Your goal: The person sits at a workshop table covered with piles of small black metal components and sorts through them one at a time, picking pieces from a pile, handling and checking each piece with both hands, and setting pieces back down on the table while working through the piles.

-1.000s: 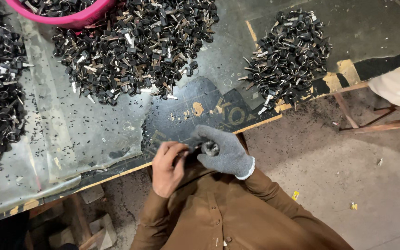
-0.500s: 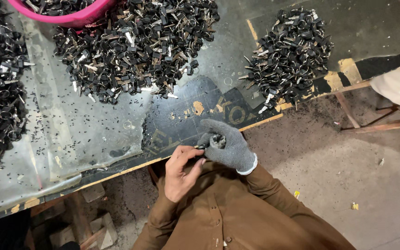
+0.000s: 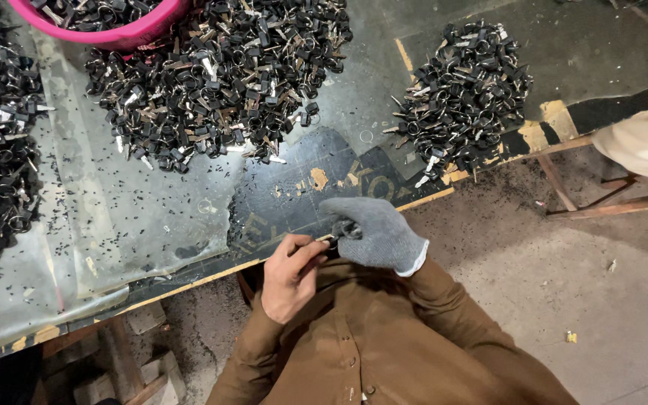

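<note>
Over the dark table edge [image 3: 189, 281], both hands pinch a small black key [image 3: 337, 240] (left hand [image 3: 290, 277] bare, right hand [image 3: 375, 231] grey-gloved).

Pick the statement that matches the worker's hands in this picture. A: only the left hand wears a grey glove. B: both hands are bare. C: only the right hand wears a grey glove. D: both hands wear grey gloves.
C: the right hand is covered by a grey knit glove, while the left hand is bare; both meet on a small dark part at the table edge.
</note>
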Demonstrator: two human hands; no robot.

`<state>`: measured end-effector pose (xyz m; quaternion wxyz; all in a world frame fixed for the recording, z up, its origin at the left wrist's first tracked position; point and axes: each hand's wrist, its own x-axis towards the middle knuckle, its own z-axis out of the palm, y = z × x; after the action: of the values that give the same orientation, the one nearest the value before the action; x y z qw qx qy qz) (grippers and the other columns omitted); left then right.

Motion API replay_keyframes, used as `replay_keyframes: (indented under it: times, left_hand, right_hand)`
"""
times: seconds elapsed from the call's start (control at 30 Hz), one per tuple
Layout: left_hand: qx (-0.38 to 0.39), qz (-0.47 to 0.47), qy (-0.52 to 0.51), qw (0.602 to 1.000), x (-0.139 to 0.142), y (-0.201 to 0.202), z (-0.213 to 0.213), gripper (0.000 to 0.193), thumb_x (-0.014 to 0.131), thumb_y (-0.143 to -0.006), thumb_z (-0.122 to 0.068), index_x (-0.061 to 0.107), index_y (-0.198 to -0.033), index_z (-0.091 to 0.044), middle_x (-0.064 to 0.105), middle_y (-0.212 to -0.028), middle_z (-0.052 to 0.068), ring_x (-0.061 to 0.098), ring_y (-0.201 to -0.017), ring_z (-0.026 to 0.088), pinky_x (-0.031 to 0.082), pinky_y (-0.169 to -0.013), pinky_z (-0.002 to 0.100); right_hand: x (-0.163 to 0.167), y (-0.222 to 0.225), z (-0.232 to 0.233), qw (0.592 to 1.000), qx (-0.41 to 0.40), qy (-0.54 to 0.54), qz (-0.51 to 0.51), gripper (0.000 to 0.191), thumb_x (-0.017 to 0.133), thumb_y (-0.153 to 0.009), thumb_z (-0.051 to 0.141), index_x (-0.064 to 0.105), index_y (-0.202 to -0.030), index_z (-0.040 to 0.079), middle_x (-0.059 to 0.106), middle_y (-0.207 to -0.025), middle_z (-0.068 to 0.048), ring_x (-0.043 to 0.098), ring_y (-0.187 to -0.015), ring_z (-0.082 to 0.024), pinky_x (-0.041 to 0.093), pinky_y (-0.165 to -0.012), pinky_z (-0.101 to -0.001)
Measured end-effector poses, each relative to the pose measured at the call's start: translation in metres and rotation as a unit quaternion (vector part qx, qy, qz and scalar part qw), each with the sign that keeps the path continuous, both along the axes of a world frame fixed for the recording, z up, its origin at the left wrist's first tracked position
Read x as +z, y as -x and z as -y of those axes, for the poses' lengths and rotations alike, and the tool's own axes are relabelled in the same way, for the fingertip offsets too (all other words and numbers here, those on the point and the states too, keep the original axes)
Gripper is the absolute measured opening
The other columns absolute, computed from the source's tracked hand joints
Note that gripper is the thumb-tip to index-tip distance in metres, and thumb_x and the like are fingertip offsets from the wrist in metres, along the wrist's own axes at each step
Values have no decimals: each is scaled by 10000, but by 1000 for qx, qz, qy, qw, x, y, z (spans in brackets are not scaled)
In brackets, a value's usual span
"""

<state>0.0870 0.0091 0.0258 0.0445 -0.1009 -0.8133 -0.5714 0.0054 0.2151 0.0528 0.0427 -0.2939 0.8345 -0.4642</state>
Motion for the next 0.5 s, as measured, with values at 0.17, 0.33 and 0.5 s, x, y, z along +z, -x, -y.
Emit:
replay_keyframes:
  times: [0.17, 0.33, 0.5]
  left_hand:
    - [-10, -158, 179, 971, -24, 49, -3, 493, 616, -696, 75, 673, -1172, -38, 614, -1086, 189, 604, -989, 388, 500, -840, 453]
    - [42, -160, 278, 946, -56, 90, 1, 412, 663, -712, 11, 701, -1111, -86, 636, -1015, 127, 603, -945, 341, 439, -809, 459]
    - [132, -142, 201, 960, -71, 75, 3, 210, 757, -839, -94, 701, -1040, -111, 639, -921, 78, 592, -904, 298, 395, -775, 434]
  right_hand:
    - [13, 36, 16, 977, -52, -205, -33, 434, 718, -788, 144, 648, -1215, 129, 726, -871, -145, 714, -844, -354, 547, -716, -467]
    - [4, 39, 29, 957, -180, -98, -205, 589, 765, -835, 245, 539, -1332, 23, 640, -881, -188, 641, -802, -388, 508, -679, -488]
    - [-8, 8, 22, 976, -129, -120, -126, 378, 700, -881, 161, 617, -1236, 62, 670, -941, -146, 644, -872, -385, 492, -760, -480]
